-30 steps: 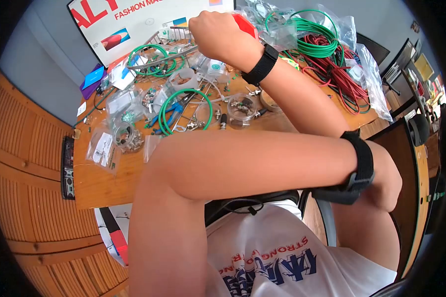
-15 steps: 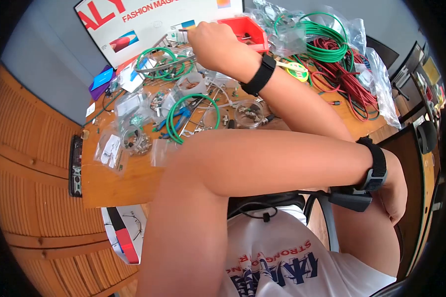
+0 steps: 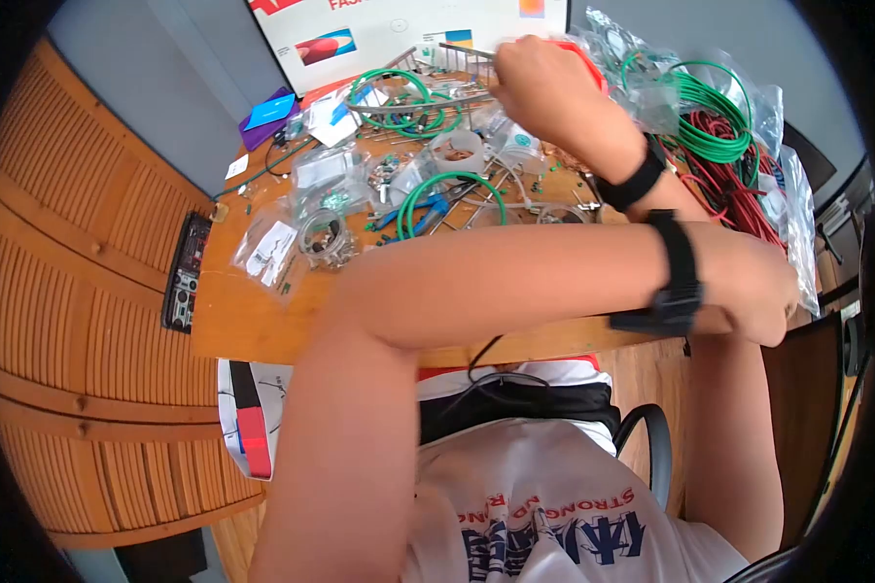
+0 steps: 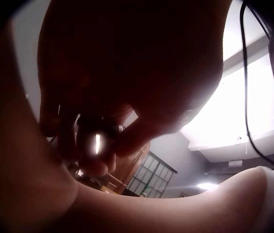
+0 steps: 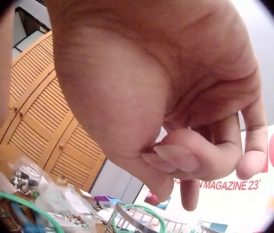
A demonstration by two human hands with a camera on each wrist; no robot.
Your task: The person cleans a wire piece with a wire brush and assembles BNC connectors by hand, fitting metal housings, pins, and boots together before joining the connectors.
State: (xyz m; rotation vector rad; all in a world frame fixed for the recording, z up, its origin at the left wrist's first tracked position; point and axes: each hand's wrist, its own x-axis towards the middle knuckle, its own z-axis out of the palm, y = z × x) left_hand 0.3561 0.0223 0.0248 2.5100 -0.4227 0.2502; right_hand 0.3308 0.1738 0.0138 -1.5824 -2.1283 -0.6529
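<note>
My left arm crosses in front of my body, and the left hand overlaps the right arm near its elbow in the head view. In the dim left wrist view, its fingers and thumb curl round a small dark rounded piece with a bright glint; its kind does not show. My right hand is raised over the back of the table, beside a metal wire rack and in front of a red bin. In the right wrist view, the fingers hang loosely curled, with nothing visible in them.
Coiled green cable and red cables lie at the right. Blue-handled pliers, a clear cup of connectors and plastic bags crowd the left. A monitor stands behind.
The head view has swung left, so the table appears farther right. My left hand has risen from beside the right elbow. More of the red bin is hidden behind my right hand than half a second ago.
</note>
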